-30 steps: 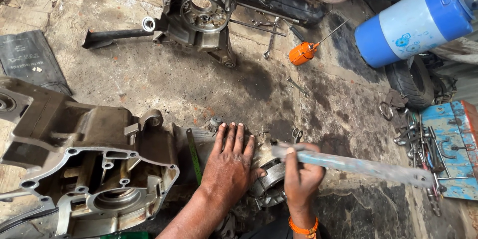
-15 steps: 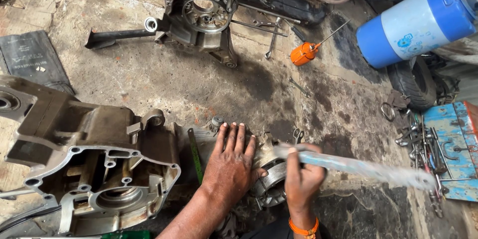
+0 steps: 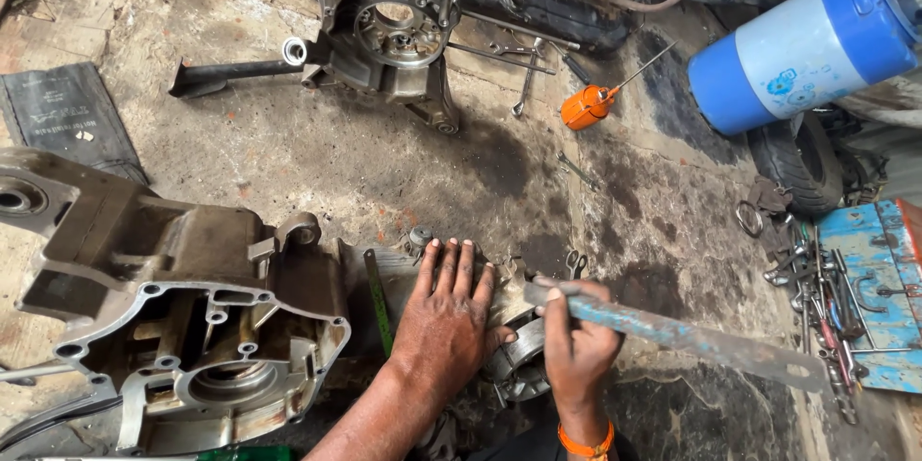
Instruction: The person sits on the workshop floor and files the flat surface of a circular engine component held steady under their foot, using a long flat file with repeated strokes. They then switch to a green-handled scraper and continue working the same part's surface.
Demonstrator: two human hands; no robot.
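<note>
On stained concrete, left hand (image 3: 444, 322) spread flat, pressing down a round metal engine part (image 3: 519, 365); right hand (image 3: 576, 351) gripping a long flat blue-painted bar (image 3: 672, 333) levered against it (seemingly mid-job, part not yet freed). Beside, an aluminium crankcase half (image 3: 163, 317).

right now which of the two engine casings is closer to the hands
The big grey casing at lower left, right beside the left hand. The other casing, with the round opening, lies far off at the top of the floor.
</note>
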